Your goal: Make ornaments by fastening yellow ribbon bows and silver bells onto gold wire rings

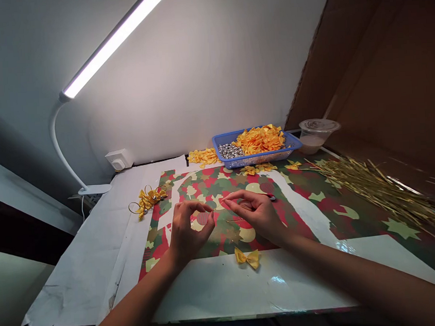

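Observation:
Over the patterned sheet (pixel 222 245), my left hand (pixel 190 228) has its thumb and index finger curled into a near-closed ring; anything between the tips is too small to make out. My right hand (pixel 255 212) is beside it on the right, thumb and fingertips pinched together, and what they hold cannot be made out. A thin gold strand (pixel 235 221) shows between the hands. One yellow bow (pixel 248 258) rests near the table's front, below both hands. A dark-and-red tool (pixel 271 197) is partly hidden behind my right hand.
A blue basket (pixel 254 159) holds yellow bows and silver bells. More yellow bows (pixel 203 157) lie beside it. Gold wire rings with bows (pixel 146 201) are at left, gold strands (pixel 379 188) at right. A plastic cup (pixel 313 137) and a lamp (pixel 95 189) stand behind.

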The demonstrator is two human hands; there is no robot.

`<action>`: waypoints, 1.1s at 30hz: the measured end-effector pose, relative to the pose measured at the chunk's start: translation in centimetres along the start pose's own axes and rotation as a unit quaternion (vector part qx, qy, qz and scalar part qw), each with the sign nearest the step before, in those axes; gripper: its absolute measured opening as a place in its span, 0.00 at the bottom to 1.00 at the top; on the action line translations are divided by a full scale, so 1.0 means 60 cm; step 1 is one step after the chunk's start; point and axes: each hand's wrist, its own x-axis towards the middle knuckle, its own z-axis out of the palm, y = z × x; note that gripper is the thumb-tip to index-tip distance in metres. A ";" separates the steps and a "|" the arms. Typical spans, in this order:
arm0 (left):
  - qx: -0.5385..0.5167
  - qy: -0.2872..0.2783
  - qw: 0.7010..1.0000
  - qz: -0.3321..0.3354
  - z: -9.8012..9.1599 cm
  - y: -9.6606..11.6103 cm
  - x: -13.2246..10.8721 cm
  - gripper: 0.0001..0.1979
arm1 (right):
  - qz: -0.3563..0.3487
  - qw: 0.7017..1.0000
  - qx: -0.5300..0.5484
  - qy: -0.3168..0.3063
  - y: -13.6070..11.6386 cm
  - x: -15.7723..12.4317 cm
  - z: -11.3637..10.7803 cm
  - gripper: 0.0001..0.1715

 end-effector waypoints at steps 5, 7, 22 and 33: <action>0.002 0.002 1.000 -0.002 -0.001 -0.002 -0.002 0.10 | 0.010 1.000 0.007 -0.002 0.002 0.000 0.000 0.24; 0.000 0.002 1.000 0.002 -0.001 -0.002 -0.001 0.10 | 0.013 1.000 0.009 -0.004 0.003 0.000 0.000 0.24; -0.023 -0.004 1.000 -0.018 0.010 -0.004 -0.010 0.10 | 0.011 0.999 0.017 -0.024 -0.005 -0.003 0.002 0.24; -0.014 0.001 1.000 0.004 0.004 0.004 0.001 0.07 | 0.011 0.999 0.019 -0.028 -0.001 -0.003 0.002 0.22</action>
